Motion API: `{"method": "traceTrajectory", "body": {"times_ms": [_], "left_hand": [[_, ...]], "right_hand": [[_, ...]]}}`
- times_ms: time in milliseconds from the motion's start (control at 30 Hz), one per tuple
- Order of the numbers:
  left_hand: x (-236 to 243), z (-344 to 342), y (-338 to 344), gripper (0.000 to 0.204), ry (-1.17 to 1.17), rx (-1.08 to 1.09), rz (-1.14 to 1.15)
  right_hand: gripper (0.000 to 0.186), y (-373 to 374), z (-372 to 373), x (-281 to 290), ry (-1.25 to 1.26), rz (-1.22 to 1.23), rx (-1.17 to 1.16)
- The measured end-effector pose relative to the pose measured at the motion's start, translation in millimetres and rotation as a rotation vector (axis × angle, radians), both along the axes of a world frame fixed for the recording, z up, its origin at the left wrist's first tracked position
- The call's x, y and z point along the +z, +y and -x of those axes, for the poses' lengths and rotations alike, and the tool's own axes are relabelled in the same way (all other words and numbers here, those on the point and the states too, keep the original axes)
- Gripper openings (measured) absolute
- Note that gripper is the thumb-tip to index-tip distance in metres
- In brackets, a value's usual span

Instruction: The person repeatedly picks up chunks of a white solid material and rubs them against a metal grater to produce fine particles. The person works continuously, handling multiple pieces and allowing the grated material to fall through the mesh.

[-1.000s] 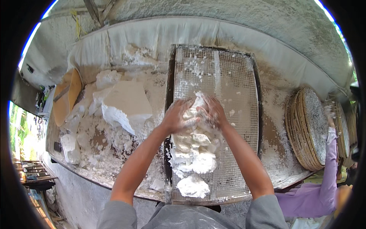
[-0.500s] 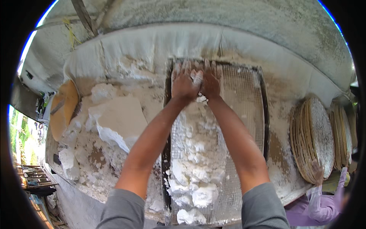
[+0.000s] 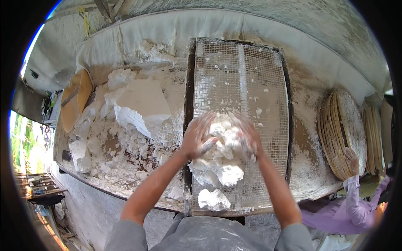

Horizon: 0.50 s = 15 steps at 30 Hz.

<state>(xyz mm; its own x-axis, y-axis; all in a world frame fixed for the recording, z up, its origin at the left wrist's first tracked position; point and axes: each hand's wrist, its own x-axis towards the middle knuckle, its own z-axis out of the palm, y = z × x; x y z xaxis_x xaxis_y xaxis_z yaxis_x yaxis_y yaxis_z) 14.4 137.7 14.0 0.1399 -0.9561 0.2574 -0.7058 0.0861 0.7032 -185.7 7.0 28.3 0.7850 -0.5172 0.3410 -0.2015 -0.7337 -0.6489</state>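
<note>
Crumbly white lumps [image 3: 228,138] lie on the near left half of a wire mesh screen [image 3: 268,159] set in a dark frame. My left hand [image 3: 197,137] curves around the pile's left side, its thumb dusted white. On the other side, my right hand [image 3: 248,136] cups the lumps with bent fingers. Both hands are blurred by motion, and the lumps are gathered between them. One separate white lump [image 3: 214,200] sits at the near end of the screen. Small crumbs dot the far mesh, which shows a pale streak.
Left of the screen, a large white block [image 3: 144,100] lies among broken powder on the table. An orange-tan curved sheet [image 3: 76,100] leans at the left end. Round woven trays [image 3: 341,134] stand stacked on edge at right, where another person's hand [image 3: 351,161], lilac sleeve behind it, touches them.
Both my hands have come from the screen's far end back toward me, moving apart to either side of the lumps. The far mesh is now uncovered, and the pile is shorter and nearer.
</note>
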Motion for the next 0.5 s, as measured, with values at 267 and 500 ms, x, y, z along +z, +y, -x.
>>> {"method": "traceTrajectory", "body": {"times_ms": [267,500], "left_hand": [[-11.3,-17.0,-90.1,0.059,-0.119,0.239,0.188],[26.6,-119.8,-279.5,0.066,-0.393,0.267,-0.079]], "right_hand": [[0.04,-64.4,-59.0,-56.2,-0.093,0.141,-0.255],[0.056,-194.9,-175.9,-19.2,0.35,0.347,-0.426]]}}
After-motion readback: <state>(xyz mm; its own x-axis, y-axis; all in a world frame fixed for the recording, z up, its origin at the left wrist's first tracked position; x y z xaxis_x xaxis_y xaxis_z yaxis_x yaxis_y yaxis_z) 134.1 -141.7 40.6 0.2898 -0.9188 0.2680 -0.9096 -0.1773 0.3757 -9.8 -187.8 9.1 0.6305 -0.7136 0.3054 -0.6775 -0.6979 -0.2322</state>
